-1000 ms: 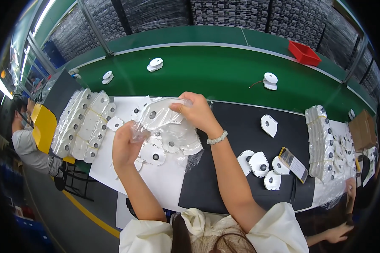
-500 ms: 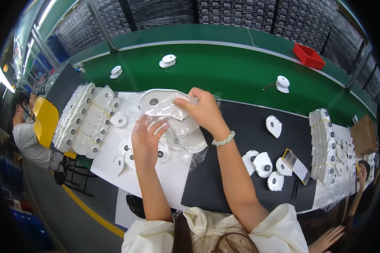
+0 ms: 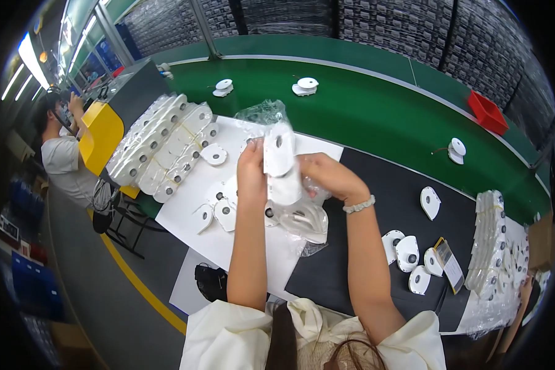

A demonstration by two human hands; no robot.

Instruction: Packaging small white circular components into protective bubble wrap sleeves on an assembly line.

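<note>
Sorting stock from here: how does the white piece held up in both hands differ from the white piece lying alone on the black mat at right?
The held white piece stands upright off the table, gripped by the left hand and right hand; the lone white piece lies flat on the black mat, untouched. The held one sits in a clear plastic bag; the lone one is bare. Both are white with a dark round hole.

Green conveyor belt (image 3: 376, 117) (stacked crates (image 3: 376, 24) behind, apparently), yellow chair (image 3: 102, 132)
</note>
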